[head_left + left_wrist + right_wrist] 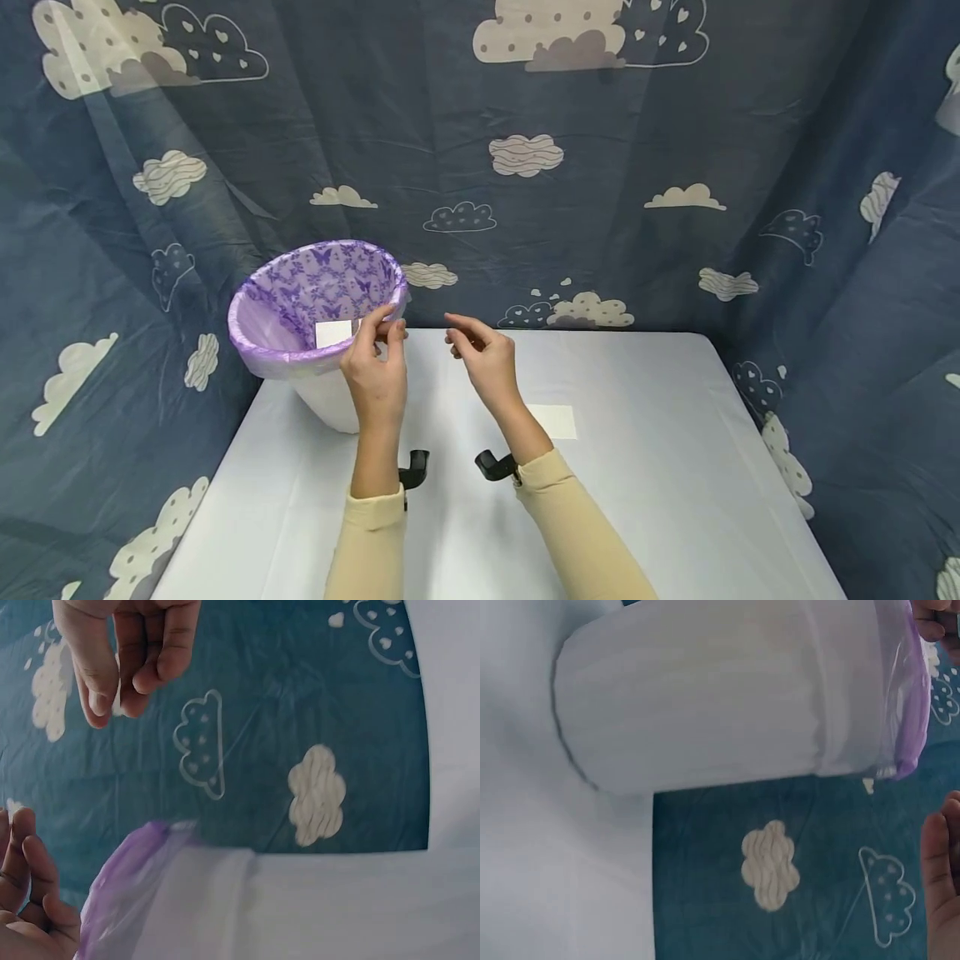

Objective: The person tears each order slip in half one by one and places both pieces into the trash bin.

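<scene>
My left hand (377, 367) hovers at the right side of a white bin (330, 400) lined with a purple-patterned bag (330, 283). Its thumb and forefinger stand apart, fingers loosely bent. A white card (332, 333) shows within the bin's mouth, just left of those fingers; its lower edge meets the near rim. Nothing shows between the left fingers in the left wrist view. My right hand (483, 358) is raised over the table, right of the bin, fingers loosely bent and holding nothing visible. A second pale card (553, 422) lies flat on the table, partly behind the right forearm.
The white-covered table (675, 467) ends at a dark blue curtain (420, 108) with cloud prints, which hangs behind and at both sides. The bin stands at the table's back left. Black wrist mounts (414, 470) stick out inward from both wrists.
</scene>
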A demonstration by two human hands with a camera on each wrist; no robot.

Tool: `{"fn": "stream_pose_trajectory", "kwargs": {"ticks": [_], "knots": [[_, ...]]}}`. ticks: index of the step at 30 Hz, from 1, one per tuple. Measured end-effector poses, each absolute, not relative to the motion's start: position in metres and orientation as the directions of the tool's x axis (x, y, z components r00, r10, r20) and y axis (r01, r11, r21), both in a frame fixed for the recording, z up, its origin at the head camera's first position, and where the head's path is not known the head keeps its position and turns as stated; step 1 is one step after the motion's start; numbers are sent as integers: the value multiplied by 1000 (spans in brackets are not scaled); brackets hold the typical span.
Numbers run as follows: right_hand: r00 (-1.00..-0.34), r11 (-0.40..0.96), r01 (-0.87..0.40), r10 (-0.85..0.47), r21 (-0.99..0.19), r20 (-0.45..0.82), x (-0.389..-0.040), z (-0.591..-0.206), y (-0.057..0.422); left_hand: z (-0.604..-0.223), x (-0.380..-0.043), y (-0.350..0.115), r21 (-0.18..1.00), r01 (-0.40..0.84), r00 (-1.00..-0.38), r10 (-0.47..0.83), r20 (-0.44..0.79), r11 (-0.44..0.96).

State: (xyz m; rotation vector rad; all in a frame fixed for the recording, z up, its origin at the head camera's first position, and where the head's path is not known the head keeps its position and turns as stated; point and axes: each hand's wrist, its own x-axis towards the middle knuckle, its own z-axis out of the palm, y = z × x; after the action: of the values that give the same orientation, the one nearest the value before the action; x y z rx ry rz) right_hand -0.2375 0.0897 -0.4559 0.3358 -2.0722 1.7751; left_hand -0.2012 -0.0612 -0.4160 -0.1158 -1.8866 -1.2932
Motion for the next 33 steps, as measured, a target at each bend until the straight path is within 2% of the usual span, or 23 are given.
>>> {"fn": "stream_pose_trajectory", "kwargs": {"ticks": [14, 25, 33], "knots": [[-903, 252, -357, 153, -900, 401, -227, -490, 140, -448, -210, -28, 749, 480, -752, -225, 619, 457], [-926, 218, -248, 234, -944, 297, -209, -521, 178, -472, -217, -13, 797, 395, -841, -169, 514, 458], [-928, 209, -180, 287, -961, 236, -200, -539, 199, -494, -219, 7, 806, 367, -873, -126, 471, 464]]}}
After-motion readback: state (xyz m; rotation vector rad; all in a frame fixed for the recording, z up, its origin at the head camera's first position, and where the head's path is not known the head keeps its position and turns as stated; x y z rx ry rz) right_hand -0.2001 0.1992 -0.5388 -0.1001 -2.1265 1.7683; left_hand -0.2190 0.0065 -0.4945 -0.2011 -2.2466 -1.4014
